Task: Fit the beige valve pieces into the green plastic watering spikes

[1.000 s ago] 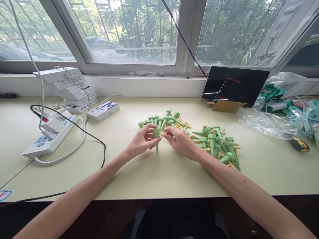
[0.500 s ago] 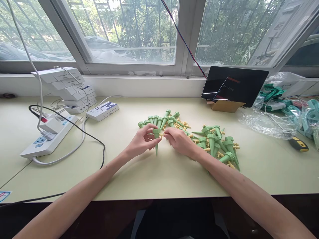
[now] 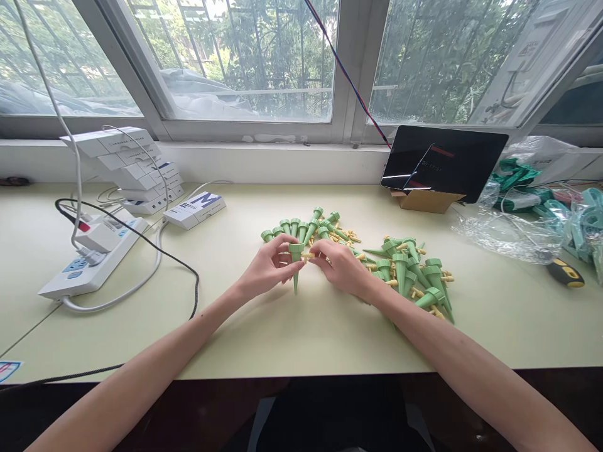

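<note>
My left hand (image 3: 269,267) is closed around the capped top of a green plant watering spike (image 3: 296,252), whose pointed end hangs downward above the table. A small yellow valve (image 3: 308,255) sticks out sideways at the spike's cap. The fingertips of my right hand (image 3: 340,267) pinch the valve's outer end. How deep the valve sits in the spike I cannot tell. Behind my hands lies a group of green spikes (image 3: 311,227) with yellow valves. Beside my right forearm is another pile of spikes (image 3: 400,269), some partly covered by the arm.
On the left are a white power strip (image 3: 94,257) with cables, stacked white boxes (image 3: 136,166) and a single white box (image 3: 195,210). A tablet (image 3: 443,160) leans on a cardboard stand (image 3: 426,201). Clear plastic wrap (image 3: 509,235) and a yellow-black tool (image 3: 564,273) lie right.
My right fingers have shifted slightly to the right along the valve, so more of its yellow body shows. My left hand and the spike stay in place.
</note>
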{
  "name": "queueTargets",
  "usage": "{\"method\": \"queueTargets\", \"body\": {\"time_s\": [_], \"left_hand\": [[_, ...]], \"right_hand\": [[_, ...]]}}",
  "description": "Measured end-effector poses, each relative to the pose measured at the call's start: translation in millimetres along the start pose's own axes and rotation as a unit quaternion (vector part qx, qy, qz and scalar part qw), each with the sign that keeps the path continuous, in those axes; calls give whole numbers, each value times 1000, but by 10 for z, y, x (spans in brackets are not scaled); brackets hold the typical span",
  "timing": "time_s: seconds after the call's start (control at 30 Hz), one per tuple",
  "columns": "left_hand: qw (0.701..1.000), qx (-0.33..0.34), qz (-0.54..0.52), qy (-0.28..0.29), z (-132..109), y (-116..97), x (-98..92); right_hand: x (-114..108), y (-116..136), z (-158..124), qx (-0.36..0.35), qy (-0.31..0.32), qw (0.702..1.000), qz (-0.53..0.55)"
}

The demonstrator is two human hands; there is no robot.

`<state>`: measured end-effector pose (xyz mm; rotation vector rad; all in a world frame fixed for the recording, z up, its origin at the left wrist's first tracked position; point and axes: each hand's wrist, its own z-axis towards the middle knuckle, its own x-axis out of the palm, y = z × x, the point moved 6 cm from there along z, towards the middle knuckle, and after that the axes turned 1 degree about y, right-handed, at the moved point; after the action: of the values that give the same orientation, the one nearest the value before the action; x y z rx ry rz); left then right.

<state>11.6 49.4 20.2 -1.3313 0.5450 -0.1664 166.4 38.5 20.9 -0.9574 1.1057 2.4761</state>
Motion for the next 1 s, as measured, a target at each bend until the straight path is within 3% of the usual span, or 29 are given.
{"method": "queueTargets", "body": {"time_s": [0.63,1.0], "left_hand": [[1000,3,9,4,-1,-3,-4],[996,18,89,-10,-24,-45,0]], "right_hand": [[-12,13,9,8,-12,1000,20],[3,42,19,3,14,1000,20]]}}
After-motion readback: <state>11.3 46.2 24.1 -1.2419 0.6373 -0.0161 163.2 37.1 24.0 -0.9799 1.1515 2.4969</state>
